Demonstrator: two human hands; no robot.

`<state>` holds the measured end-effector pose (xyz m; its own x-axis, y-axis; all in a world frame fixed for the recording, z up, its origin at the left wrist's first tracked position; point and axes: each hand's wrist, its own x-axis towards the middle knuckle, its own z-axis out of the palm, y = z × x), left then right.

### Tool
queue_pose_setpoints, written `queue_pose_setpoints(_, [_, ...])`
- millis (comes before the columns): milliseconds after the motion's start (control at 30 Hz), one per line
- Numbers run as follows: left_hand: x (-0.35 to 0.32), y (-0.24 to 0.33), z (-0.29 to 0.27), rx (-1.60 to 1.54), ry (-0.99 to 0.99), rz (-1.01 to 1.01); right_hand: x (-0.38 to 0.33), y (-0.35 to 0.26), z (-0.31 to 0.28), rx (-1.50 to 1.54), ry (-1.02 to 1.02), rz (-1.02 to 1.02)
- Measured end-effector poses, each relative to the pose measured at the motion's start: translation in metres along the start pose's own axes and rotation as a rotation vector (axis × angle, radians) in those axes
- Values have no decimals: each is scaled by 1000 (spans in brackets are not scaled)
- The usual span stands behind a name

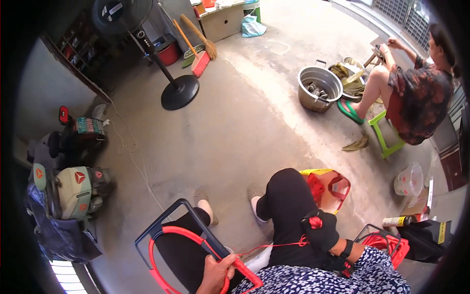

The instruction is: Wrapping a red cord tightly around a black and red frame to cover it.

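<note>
Although the person's own body fills the lower edge, much of it is cut off: the floral sleeve [313,281] hides the forearms, and the lower part of the red hoop frame [169,257] runs out of the picture. The left hand [217,274] grips this frame with the fingers curled around its red handle, just beside the dark blue frame [161,223] that rests against the left knee. The right hand [320,230] wears a black glove, and its fingers are clenched around a small red thing that I cannot identify. A thin red thread [271,246] stretches between the two hands, over the black trousers. Behind the right knee stands a yellow and red bag [335,188], open at the top; its content is hard to make out. To the right, a red cord bundle [389,242] lies in a wire holder, partly hidden by the sleeve. Near it a cylindrical can [396,221] with a yellow label lies on its side, and a clear plastic bucket [409,180] stands beside a cardboard piece. Farther away, a metal pot [318,88] holds some dark wrapped pieces, and another person [416,98] sits on a green stool [384,137] just beside it, with both hands raised to something small. A black standing fan [178,90] and two brooms [198,44] are at the back, and a pale blue plastic bag [252,27] leans on a box there.
</note>
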<state>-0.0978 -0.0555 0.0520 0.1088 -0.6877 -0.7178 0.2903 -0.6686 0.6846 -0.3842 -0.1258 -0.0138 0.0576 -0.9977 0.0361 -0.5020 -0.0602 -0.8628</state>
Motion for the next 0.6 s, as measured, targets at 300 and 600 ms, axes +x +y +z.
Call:
queue_pose_setpoints(300, [-21, 6, 14, -152, 55, -56, 5, 0, -1, 11, -58, 19])
queue_pose_setpoints(600, [-17, -1, 10, -98, -17, 21, 0, 5, -5, 10, 80, 42])
